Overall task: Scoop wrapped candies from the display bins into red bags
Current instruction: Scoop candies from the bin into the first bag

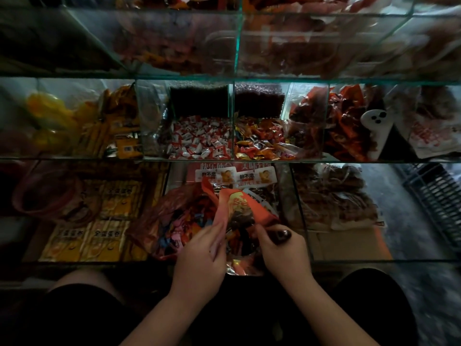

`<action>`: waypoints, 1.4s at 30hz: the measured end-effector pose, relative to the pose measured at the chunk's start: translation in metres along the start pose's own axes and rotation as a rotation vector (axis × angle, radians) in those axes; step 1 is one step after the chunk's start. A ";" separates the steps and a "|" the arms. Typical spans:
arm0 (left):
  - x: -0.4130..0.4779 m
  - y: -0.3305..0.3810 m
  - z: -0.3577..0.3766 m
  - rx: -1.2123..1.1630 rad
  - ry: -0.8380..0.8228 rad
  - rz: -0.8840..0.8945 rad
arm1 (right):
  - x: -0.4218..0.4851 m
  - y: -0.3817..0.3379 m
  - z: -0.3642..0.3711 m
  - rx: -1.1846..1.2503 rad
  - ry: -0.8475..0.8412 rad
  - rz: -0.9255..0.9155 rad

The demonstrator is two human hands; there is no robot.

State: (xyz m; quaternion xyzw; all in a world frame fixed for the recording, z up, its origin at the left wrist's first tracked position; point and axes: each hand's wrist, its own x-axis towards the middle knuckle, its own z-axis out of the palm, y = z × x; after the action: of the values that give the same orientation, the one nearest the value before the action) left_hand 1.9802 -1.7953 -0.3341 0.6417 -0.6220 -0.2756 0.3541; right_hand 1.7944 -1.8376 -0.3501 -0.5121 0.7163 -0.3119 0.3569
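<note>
Left hand, right hand, crinkled red bag

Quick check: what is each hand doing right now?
Left hand: grips the left edge of the red bag.
Right hand: pinches the bag's right edge.

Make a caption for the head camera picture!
Left hand and right hand hold a red bag before candy bins.
</note>
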 end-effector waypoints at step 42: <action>0.031 0.025 0.005 0.492 -0.204 0.068 | -0.054 -0.023 -0.133 0.815 0.044 0.207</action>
State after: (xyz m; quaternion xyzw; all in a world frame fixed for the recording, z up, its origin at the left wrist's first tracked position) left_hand 1.9629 -1.8262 -0.3145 0.6561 -0.7240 -0.1673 0.1319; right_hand 1.7076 -1.7819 -0.2473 -0.2475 0.5896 -0.5430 0.5443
